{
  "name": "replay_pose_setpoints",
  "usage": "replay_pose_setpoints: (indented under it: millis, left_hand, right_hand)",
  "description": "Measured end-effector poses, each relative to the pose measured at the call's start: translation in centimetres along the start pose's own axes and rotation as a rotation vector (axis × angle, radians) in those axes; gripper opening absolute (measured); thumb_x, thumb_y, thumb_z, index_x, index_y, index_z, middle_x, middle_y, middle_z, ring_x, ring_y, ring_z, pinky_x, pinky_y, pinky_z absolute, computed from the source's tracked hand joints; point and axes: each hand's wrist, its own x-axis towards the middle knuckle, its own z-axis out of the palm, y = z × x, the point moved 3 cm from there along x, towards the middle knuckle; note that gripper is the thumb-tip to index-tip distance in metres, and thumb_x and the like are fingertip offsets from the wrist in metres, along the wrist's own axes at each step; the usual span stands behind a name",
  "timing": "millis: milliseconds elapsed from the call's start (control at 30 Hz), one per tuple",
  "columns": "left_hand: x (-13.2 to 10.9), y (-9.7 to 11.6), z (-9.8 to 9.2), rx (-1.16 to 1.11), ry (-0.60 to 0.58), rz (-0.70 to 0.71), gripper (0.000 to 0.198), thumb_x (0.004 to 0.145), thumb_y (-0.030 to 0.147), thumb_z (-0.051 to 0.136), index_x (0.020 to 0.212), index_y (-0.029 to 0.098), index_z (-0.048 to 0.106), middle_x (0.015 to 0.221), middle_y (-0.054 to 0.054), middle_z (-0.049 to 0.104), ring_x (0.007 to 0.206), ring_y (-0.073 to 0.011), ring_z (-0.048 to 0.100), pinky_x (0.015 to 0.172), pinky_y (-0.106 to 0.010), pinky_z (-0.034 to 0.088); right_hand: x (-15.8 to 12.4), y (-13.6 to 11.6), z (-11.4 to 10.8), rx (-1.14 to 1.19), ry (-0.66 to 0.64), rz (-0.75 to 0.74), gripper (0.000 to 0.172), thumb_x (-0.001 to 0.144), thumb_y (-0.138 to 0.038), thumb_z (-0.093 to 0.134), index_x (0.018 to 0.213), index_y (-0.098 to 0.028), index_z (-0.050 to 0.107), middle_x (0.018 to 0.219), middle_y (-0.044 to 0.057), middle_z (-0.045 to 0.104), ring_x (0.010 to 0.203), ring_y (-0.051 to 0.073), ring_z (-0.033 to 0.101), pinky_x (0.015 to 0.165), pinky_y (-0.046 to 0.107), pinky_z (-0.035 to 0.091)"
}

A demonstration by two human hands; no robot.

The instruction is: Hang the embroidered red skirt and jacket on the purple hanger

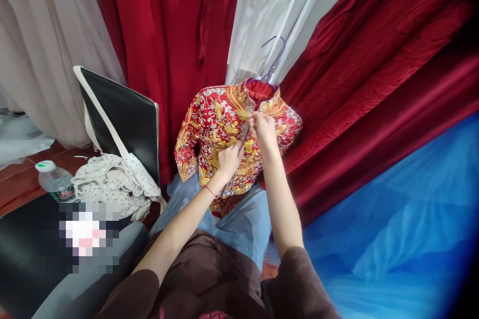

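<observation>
A red jacket (217, 124) with gold and silver embroidery hangs on a purple hanger (275, 57), its hem over my lap. Near the collar, the fingers of my right hand (262, 127) are pinched on the front edge of the jacket. Lower down, my left hand (231, 158) grips the same front opening, fingers closed on the cloth. A red string circles my left wrist. The exact spot between my right fingertips is hidden by the hand.
On my left stands a black chair (119, 119) with a dotted white cloth bag (108, 182) and a plastic bottle (56, 182). Dark red curtains (179, 25) hang behind and to the right. Blue tulle (404, 224) spreads at lower right.
</observation>
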Motion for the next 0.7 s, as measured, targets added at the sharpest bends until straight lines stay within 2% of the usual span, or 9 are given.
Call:
replay_pose_setpoints:
  millis: [133,267,367,433,500,600,700]
  left_hand:
    - [0.3,-0.7,0.0,0.053,-0.046,-0.009,0.034,0.104,0.04,0.037,0.118,0.018,0.059,0.107,-0.013,0.074,0.092,-0.0248,0.072,0.072,-0.03,0.047]
    - [1.2,-1.4,-1.1,0.001,0.027,0.059,0.032,0.103,0.039,0.038,0.107,0.017,0.059,0.1,-0.011,0.072,0.093,-0.0219,0.069,0.078,-0.03,0.048]
    - [3.5,-1.7,-3.6,-0.046,0.195,0.139,0.03,0.102,0.039,0.039,0.107,0.017,0.058,0.11,-0.013,0.067,0.108,-0.0225,0.062,0.093,-0.033,0.048]
    - [5.7,-1.7,-6.0,-0.053,0.295,0.193,0.034,0.1,0.041,0.042,0.117,0.015,0.056,0.125,-0.017,0.061,0.122,-0.0262,0.054,0.105,-0.038,0.043]
    - [8.3,-1.5,-8.6,-0.042,0.331,0.261,0.047,0.096,0.045,0.051,0.131,0.015,0.049,0.142,-0.019,0.049,0.137,-0.0309,0.043,0.115,-0.044,0.034]
    - [12.4,-1.3,-11.8,-0.006,0.254,0.372,0.075,0.086,0.052,0.065,0.145,0.015,0.038,0.154,-0.02,0.036,0.147,-0.0379,0.027,0.121,-0.053,0.022]
    - [15.6,-1.9,-13.0,0.001,0.042,0.435,0.081,0.084,0.059,0.066,0.144,0.012,0.038,0.146,-0.021,0.046,0.141,-0.0391,0.035,0.118,-0.057,0.022]
  right_hand:
    - [-0.9,1.4,-0.7,-0.107,-0.092,0.016,0.03,0.094,-0.038,0.053,0.071,-0.02,0.057,0.044,-0.007,0.049,0.033,0.007,0.037,0.039,0.022,0.028]
    - [-0.1,2.8,-2.1,-0.518,-0.022,-0.045,0.046,0.094,-0.047,0.055,0.057,-0.019,0.057,0.04,-0.003,0.048,0.04,0.01,0.043,0.05,0.025,0.035]
    - [0.9,2.1,-3.8,-0.824,0.049,-0.149,0.046,0.092,-0.046,0.057,0.055,-0.02,0.056,0.048,0.001,0.055,0.051,0.014,0.05,0.059,0.028,0.037]
    - [1.3,0.8,-5.6,-0.973,0.096,-0.243,0.039,0.092,-0.045,0.057,0.062,-0.02,0.059,0.059,0.004,0.061,0.059,0.017,0.054,0.064,0.03,0.039]
    - [1.7,-0.8,-7.7,-1.1,0.177,-0.355,0.035,0.093,-0.047,0.054,0.076,-0.019,0.064,0.075,0.008,0.067,0.071,0.021,0.058,0.07,0.032,0.042]
    - [2.3,-2.1,-11.0,-1.287,0.241,-0.51,0.048,0.093,-0.06,0.049,0.103,-0.015,0.064,0.108,0.02,0.066,0.099,0.031,0.06,0.084,0.041,0.045]
    - [2.6,-1.1,-13.7,-1.398,0.095,-0.489,0.071,0.09,-0.071,0.044,0.122,-0.009,0.054,0.123,0.027,0.059,0.112,0.038,0.056,0.092,0.051,0.044]
